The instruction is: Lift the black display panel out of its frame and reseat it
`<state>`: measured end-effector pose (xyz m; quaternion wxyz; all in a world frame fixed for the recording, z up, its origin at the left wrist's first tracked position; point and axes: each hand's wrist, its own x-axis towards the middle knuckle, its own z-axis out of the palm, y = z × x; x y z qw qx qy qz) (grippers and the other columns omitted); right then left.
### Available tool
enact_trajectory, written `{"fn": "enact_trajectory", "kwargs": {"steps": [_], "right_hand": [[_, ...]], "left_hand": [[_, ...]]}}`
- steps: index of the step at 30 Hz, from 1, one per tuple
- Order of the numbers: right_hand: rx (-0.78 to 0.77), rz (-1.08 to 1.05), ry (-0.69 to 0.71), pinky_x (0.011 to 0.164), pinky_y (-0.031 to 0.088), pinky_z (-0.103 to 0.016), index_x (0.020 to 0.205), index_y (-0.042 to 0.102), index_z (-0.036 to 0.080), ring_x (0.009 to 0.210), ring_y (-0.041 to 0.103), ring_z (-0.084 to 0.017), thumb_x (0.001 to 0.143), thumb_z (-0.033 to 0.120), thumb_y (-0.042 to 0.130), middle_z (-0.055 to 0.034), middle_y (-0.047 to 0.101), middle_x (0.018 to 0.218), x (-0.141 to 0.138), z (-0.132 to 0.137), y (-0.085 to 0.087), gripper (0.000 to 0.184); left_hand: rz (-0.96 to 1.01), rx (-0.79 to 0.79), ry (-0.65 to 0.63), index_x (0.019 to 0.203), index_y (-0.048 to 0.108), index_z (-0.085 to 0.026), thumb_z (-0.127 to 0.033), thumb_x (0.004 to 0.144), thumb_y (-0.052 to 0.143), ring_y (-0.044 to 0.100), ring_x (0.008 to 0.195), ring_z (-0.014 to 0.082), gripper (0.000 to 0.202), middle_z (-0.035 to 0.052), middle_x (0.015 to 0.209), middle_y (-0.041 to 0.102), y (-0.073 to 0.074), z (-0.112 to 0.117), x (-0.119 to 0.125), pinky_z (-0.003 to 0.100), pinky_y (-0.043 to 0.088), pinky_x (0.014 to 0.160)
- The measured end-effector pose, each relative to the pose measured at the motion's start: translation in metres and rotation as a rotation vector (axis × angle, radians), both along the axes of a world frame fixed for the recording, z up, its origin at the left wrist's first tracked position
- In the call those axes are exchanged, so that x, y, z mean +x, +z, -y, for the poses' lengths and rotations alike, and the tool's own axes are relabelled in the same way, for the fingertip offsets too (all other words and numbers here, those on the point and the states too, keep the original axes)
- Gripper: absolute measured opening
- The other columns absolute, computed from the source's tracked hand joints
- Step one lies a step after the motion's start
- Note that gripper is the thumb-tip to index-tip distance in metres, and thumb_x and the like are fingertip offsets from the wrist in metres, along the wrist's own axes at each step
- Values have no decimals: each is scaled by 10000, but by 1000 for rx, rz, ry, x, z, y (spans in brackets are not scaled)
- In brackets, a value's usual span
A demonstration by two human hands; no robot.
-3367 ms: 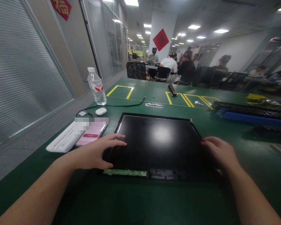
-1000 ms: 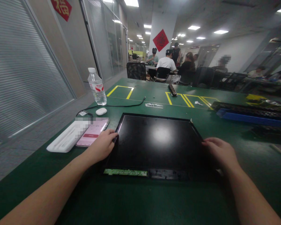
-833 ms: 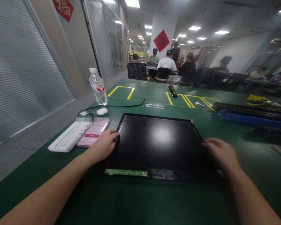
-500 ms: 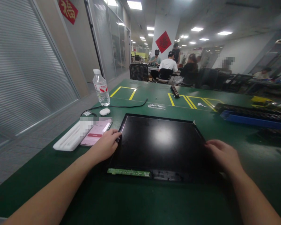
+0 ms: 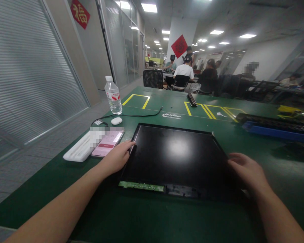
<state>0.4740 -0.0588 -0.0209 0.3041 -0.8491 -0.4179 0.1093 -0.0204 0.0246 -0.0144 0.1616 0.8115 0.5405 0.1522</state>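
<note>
A black display panel (image 5: 176, 153) lies flat on the green table (image 5: 147, 216), with a green circuit strip (image 5: 141, 186) along its near edge. My left hand (image 5: 118, 158) is at the panel's left edge, fingers curled around it. My right hand (image 5: 248, 170) rests at the right edge with its fingers curled over the rim. The panel sits level on the table between both hands.
Left of the panel lie a phone (image 5: 106, 144) on a white tray (image 5: 78, 152), a white earbud case (image 5: 116, 120), a black cable (image 5: 142, 114) and a water bottle (image 5: 113, 95). A blue tray (image 5: 276, 130) sits at right. People sit at a far table (image 5: 184, 69).
My left hand has slid from lying flat on the panel's surface to gripping its left edge. My right hand has stayed at the right edge. The view has shifted slightly.
</note>
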Motion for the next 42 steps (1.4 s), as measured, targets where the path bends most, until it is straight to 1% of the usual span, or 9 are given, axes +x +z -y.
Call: {"fn": "enact_trajectory", "kwargs": {"steps": [4, 10, 15, 22, 26, 31, 33, 37, 42], "right_hand": [[-40, -10, 8, 794, 518, -453, 950, 758, 274, 841, 740, -319, 636, 392, 664, -61, 818, 892, -4, 0, 3, 349], [-27, 9, 27, 785, 508, -424, 1020, 773, 271, 855, 748, -297, 666, 370, 660, -49, 823, 932, -5, 2, -1, 385], [-16, 7, 31, 779, 503, -393, 1026, 784, 256, 855, 753, -276, 672, 341, 663, -48, 825, 919, -1, 0, -5, 383], [2, 3, 33, 753, 499, -365, 991, 789, 265, 823, 749, -250, 690, 337, 677, -43, 822, 898, 1, -1, -10, 329], [7, -17, 39, 762, 503, -363, 993, 781, 268, 841, 747, -249, 700, 344, 675, -38, 823, 922, 3, -2, -14, 320], [-13, -31, 45, 790, 507, -366, 1016, 778, 263, 869, 742, -250, 707, 334, 656, -38, 820, 963, 5, -3, -16, 340], [-15, -26, 48, 791, 506, -369, 1017, 778, 264, 867, 741, -251, 708, 332, 651, -36, 818, 962, 5, -3, -17, 341], [-10, -24, 56, 787, 506, -371, 1008, 776, 270, 859, 742, -252, 714, 334, 649, -33, 819, 959, 5, -3, -17, 327], [5, -5, 58, 777, 499, -365, 994, 778, 272, 856, 748, -249, 726, 309, 634, -30, 822, 945, 5, -2, -19, 306]], "left_hand": [[56, -17, 28, 1375, 688, -195, -150, 871, 433, 673, 1346, 312, 566, 93, 1439, 735, 4, 2, -1, 456, 522, 1141], [167, -39, 104, 1427, 647, -195, -220, 898, 451, 766, 1150, 312, 565, 92, 1327, 786, 6, 0, -3, 467, 612, 979], [556, -172, 158, 1398, 658, -188, -273, 843, 582, 666, 1346, 347, 567, 124, 1436, 735, 9, 1, 0, 500, 541, 1108], [989, -464, 371, 1263, 759, -257, -286, 756, 830, 751, 1224, 319, 513, 84, 1566, 645, 25, 9, 6, 287, 655, 801], [1099, -550, 467, 1314, 724, -265, -181, 728, 871, 813, 1067, 308, 610, 108, 1569, 639, 28, 11, 9, 301, 669, 694], [1180, -551, 497, 1254, 755, -242, -181, 682, 952, 693, 1323, 350, 608, 110, 1651, 550, 32, 14, 16, 310, 664, 885], [1204, -596, 503, 1326, 729, -239, -169, 634, 987, 663, 1359, 366, 742, 128, 1654, 543, 31, 14, 16, 325, 654, 936], [1220, -737, 442, 1592, 504, -260, -146, 607, 1013, 779, 1172, 366, 1114, 160, 1462, 719, 24, 13, 11, 384, 676, 910], [1209, -811, 350, 1599, 493, -210, -182, 588, 1037, 833, 1006, 370, 1149, 147, 1195, 846, 18, 9, 5, 411, 694, 844]]}}
